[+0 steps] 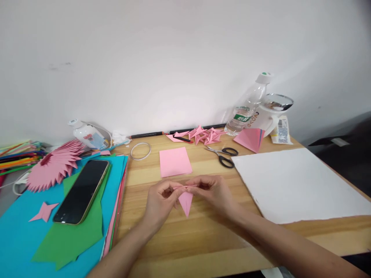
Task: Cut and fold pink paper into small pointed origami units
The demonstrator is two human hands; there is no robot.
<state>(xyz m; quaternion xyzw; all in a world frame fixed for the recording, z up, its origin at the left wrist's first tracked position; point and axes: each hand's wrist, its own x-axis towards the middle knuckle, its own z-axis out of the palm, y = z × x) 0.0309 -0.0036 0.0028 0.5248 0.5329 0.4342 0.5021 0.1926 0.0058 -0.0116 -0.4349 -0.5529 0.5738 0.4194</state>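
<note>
A small folded piece of pink paper (186,200) is pinched between both my hands over the wooden table, its pointed end hanging toward me. My left hand (163,200) grips its left top edge with thumb and fingers. On the other side, my right hand (213,193) pinches the right top edge; both thumbs meet near the middle. Just beyond the hands lies a stack of square pink paper (175,162). Black-handled scissors (224,155) rest open to the right of that stack. Several folded pink paper pieces (204,135) are heaped by the wall.
A white board (301,189) covers the table's right side. Coloured sheets (17,231) on the left carry a phone (82,191) and a pink paper star (44,212). A water bottle (246,106), a mug (262,119), a glue bottle (88,134) and a ring (140,151) stand or lie farther back.
</note>
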